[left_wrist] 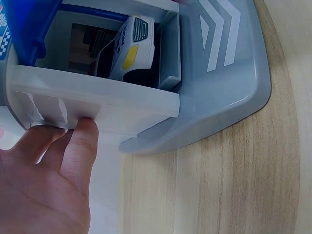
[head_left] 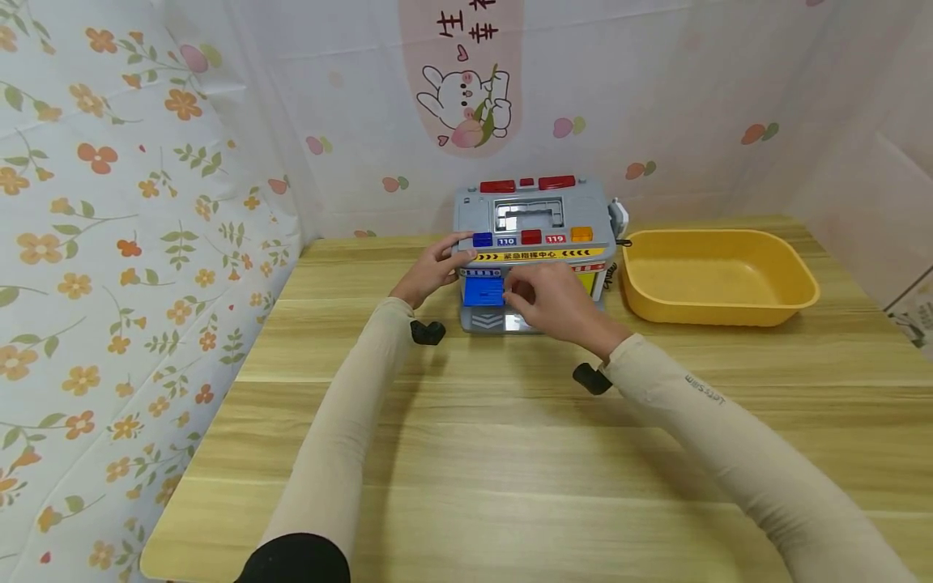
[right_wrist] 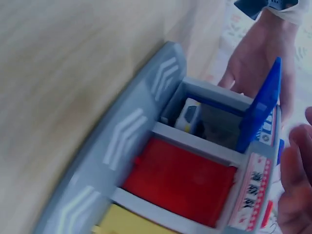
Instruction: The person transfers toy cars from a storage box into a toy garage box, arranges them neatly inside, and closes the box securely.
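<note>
A grey toy emergency station (head_left: 535,214) stands at the back of the table. Its blue flap door (head_left: 483,291) is swung up and outward over the leftmost bay. Inside that bay sits a white toy car (left_wrist: 136,46) with a black grille and yellow markings. My left hand (head_left: 433,271) rests on the station's left corner; in the left wrist view its fingers touch the white side wall (left_wrist: 97,105). Beside the blue door's right edge is my right hand (head_left: 550,300), fingers bent. Nothing shows between the fingers in the right wrist view, where the hand is partly cut off.
A red door (right_wrist: 180,178) covers the middle bay and a yellow door (right_wrist: 129,222) the one beside it. To the station's right stands a yellow basin (head_left: 722,316). Dark coiled cord (head_left: 609,277) hangs at the station's right side. A patterned curtain (head_left: 350,105) hangs behind the table.
</note>
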Demonstrator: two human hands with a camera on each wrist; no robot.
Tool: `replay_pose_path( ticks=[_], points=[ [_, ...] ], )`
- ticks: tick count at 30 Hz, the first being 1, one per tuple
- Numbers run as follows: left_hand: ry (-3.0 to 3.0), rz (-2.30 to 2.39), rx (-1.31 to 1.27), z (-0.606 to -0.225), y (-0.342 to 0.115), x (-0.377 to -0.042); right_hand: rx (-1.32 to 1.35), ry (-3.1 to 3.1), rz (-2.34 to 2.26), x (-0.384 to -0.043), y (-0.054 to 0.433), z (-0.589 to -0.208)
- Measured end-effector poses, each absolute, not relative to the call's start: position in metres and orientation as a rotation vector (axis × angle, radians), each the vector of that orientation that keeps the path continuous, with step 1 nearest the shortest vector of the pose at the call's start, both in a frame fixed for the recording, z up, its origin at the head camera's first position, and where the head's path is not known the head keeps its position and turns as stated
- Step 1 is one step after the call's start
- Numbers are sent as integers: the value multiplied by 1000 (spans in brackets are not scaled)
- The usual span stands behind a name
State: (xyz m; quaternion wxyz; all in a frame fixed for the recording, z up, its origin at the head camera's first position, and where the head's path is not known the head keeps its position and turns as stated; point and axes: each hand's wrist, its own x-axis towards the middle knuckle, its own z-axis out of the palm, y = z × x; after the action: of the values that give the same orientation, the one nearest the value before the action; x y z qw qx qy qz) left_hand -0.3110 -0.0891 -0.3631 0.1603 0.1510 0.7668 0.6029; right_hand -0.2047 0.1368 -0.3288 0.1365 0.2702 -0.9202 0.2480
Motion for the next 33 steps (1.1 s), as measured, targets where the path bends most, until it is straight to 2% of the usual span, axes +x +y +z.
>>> replay_pose_path(
  ticks=[9,20,33],
  points=[
    [2214,1679,444,-364,-90,-313,749,-2626,318,-231,124,-321],
    [2177,1717,446,-366,-88,-311,738,-2648,-86,-263,113,-345],
    [2175,1769,443,-363,-85,-309,672,-2491,-174,-274,111,-357]
  ],
)
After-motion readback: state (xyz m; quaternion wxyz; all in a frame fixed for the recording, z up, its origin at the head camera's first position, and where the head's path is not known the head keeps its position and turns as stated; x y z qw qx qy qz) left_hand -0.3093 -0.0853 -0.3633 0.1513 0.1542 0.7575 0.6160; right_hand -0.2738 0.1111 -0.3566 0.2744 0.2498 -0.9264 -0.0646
